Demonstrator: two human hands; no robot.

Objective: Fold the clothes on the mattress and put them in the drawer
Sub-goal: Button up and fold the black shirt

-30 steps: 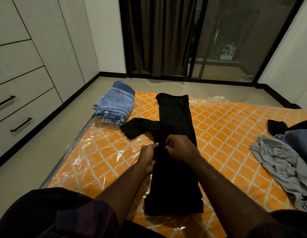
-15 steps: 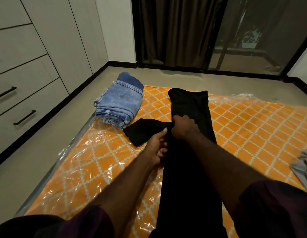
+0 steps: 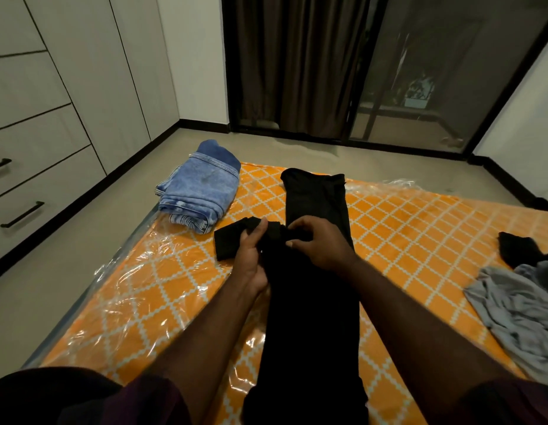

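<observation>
Left hand [image 3: 251,256] and right hand [image 3: 315,243] gripping a black garment [image 3: 315,317] on the mattress [image 3: 420,240].
The left fingers curl round the garment's side flap; the right fingers, just beside them, are bent and pinch the cloth at its middle. The garment lies lengthwise, running under both hands. Folded jeans [image 3: 202,191] sit beyond the left fingers; grey clothes [image 3: 518,308] lie well right of the right fingers.

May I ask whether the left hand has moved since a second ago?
Yes: the left hand moved forward, toward the folded blue denim jeans, and now grips the black garment's side flap.
</observation>
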